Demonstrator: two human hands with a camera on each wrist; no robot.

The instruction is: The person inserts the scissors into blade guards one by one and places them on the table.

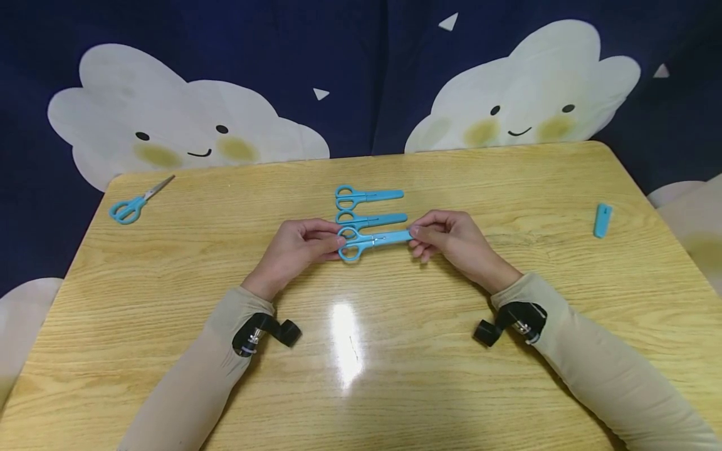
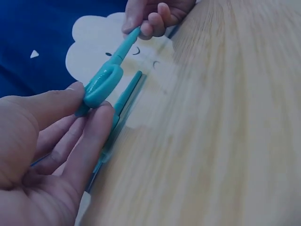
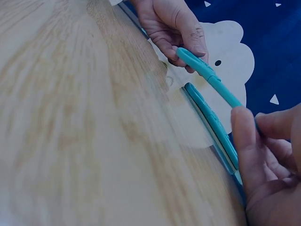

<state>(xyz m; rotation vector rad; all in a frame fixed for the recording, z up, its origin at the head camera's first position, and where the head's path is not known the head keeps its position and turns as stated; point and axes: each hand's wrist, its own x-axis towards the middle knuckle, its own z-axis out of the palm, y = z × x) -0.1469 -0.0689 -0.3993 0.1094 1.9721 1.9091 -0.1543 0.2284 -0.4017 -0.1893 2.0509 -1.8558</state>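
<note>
Between both hands a pair of blue scissors is held above the table, its blades inside a blue cover. My left hand pinches the handle loops between thumb and fingers; in the left wrist view the scissors' handle shows edge-on. At the other end, my right hand pinches the tip of the cover. Just behind lie two more covered blue scissors, a nearer pair partly overlapped in the head view and a farther pair, both pointing right.
Uncovered scissors with blue handles lie at the table's far left, blades pointing up and right. A loose blue cover lies at the far right. Behind the wooden table hangs a dark blue cloth with cloud prints.
</note>
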